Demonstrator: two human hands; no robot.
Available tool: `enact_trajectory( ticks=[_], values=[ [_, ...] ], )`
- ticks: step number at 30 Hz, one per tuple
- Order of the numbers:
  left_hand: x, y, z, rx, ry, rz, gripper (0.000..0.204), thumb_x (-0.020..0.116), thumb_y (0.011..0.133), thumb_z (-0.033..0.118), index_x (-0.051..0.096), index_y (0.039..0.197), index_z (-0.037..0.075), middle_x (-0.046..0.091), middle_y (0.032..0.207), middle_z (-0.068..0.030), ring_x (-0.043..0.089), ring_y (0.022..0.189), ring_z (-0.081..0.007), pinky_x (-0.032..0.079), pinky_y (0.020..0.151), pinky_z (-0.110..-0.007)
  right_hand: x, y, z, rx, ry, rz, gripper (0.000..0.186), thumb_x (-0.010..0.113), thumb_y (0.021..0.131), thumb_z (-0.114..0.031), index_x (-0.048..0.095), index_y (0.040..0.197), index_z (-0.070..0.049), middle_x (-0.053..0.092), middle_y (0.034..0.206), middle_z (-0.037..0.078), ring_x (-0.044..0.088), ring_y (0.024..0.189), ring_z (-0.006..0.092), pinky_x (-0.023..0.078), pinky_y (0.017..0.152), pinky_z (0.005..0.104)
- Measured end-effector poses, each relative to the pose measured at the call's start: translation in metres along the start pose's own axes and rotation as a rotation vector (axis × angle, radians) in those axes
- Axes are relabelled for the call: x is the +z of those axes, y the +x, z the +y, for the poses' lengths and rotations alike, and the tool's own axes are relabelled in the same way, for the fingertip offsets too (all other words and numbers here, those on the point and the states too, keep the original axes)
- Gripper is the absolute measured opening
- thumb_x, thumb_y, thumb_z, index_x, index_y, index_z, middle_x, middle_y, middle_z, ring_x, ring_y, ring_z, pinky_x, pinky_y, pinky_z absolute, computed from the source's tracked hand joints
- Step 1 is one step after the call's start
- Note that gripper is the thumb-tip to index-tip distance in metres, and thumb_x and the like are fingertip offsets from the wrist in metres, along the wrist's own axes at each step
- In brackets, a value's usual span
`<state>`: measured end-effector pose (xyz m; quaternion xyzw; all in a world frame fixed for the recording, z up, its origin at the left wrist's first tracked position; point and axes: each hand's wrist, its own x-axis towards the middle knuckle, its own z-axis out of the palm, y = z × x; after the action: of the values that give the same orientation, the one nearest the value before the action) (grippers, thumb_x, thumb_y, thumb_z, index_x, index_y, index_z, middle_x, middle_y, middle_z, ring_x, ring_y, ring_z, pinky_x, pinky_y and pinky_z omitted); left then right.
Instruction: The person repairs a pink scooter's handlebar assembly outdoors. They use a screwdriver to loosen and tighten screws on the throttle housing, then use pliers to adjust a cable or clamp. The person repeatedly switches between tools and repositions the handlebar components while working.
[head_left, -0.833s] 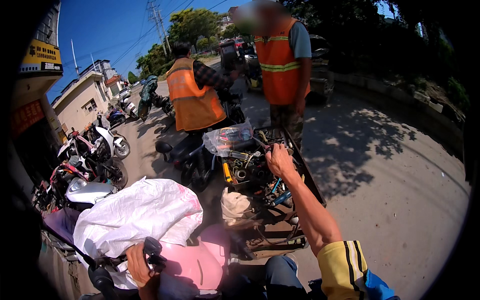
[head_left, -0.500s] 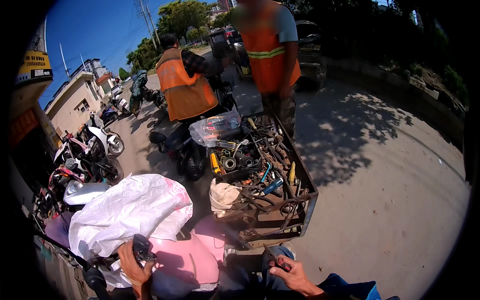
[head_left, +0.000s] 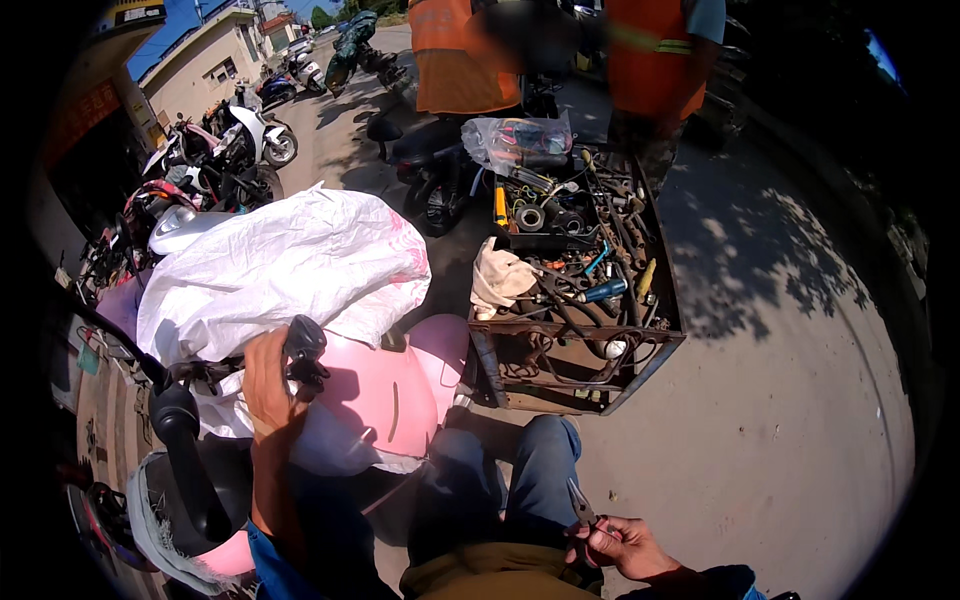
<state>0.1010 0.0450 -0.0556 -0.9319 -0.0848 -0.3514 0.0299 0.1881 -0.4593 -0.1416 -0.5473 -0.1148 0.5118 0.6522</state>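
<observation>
My left hand (head_left: 268, 385) is closed on a black handlebar fitting (head_left: 305, 355) on the left side of a pink scooter (head_left: 370, 390), partly covered by a crumpled white woven sack (head_left: 275, 275). My right hand (head_left: 615, 548) grips pliers (head_left: 582, 505) with reddish handles, low beside my jeans-clad right leg, jaws pointing up. Ahead and right stands a rusty metal tool cart (head_left: 645, 375), holding a black tray (head_left: 545, 240), a plastic bag (head_left: 515, 140), a pale rag (head_left: 498, 280), a blue-handled tool (head_left: 600, 290) and several other tools.
Two people in orange vests (head_left: 465, 65) (head_left: 650, 75) stand beyond the cart near a dark scooter (head_left: 430, 190). Several parked scooters (head_left: 250, 130) line the left in front of buildings. A black mirror stalk (head_left: 180, 445) rises at lower left. Shaded pavement (head_left: 780, 420) runs along the right.
My right hand has drawn back from over the cart to my lap with the pliers. The view has tilted down, so workers, cart and my left hand sit higher in the picture.
</observation>
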Motion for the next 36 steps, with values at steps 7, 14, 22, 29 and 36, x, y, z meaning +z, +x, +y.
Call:
enact_trajectory(
  ticks=[7, 14, 22, 29, 36],
  values=[
    [-0.019, -0.022, -0.003, -0.068, -0.039, 0.075, 0.073, 0.081, 0.081, 0.033, 0.055, 0.137, -0.005, 0.061, 0.128, -0.0245, 0.058, 0.113, -0.0453, 0.050, 0.097, -0.051, 0.062, 0.132, -0.031, -0.121, -0.133, -0.322, 0.038, 0.057, 0.109, -0.025, 0.062, 0.129, 0.007, 0.074, 0.107, 0.015, 0.056, 0.071, 0.0095, 0.047, 0.063, 0.0255],
    [-0.013, -0.022, -0.019, 0.010, -0.091, 0.106, 0.081, 0.078, 0.080, 0.050, 0.056, 0.139, 0.000, 0.062, 0.125, -0.0209, 0.060, 0.115, -0.0411, 0.051, 0.093, -0.046, 0.161, 0.189, -0.045, -0.281, -0.082, -0.430, 0.037, 0.057, 0.109, -0.029, 0.066, 0.130, 0.001, 0.061, 0.080, -0.001, 0.051, 0.067, 0.0063, 0.043, 0.061, 0.0227],
    [-0.012, -0.023, -0.019, -0.013, -0.185, 0.158, 0.090, 0.048, 0.093, 0.074, 0.055, 0.137, -0.004, 0.062, 0.119, -0.0229, 0.061, 0.108, -0.0422, 0.051, 0.087, -0.047, 0.169, 0.219, -0.063, -0.459, -0.443, -0.368, 0.031, 0.058, 0.109, -0.023, 0.068, 0.125, 0.002, 0.061, 0.085, -0.001, 0.049, 0.070, 0.0069, 0.043, 0.061, 0.0266],
    [-0.012, -0.028, -0.021, -0.056, -0.138, 0.122, 0.091, 0.051, 0.089, 0.075, 0.055, 0.139, -0.001, 0.061, 0.119, -0.0201, 0.059, 0.110, -0.0400, 0.050, 0.089, -0.046, 0.197, 0.186, -0.097, -0.555, -0.910, -0.070, 0.029, 0.060, 0.104, -0.027, 0.067, 0.108, 0.001, 0.060, 0.070, 0.021, 0.061, 0.068, 0.0420, 0.048, 0.068, 0.0467],
    [-0.013, -0.023, -0.015, -0.043, -0.148, 0.133, 0.091, 0.054, 0.088, 0.074, 0.056, 0.138, -0.002, 0.062, 0.120, -0.0205, 0.060, 0.111, -0.0387, 0.051, 0.089, -0.044, 0.203, 0.189, -0.093, -0.608, -0.926, 0.016, 0.029, 0.062, 0.103, -0.025, 0.067, 0.112, 0.002, 0.055, 0.067, 0.016, 0.054, 0.062, 0.0323, 0.045, 0.063, 0.0450]
  ],
)
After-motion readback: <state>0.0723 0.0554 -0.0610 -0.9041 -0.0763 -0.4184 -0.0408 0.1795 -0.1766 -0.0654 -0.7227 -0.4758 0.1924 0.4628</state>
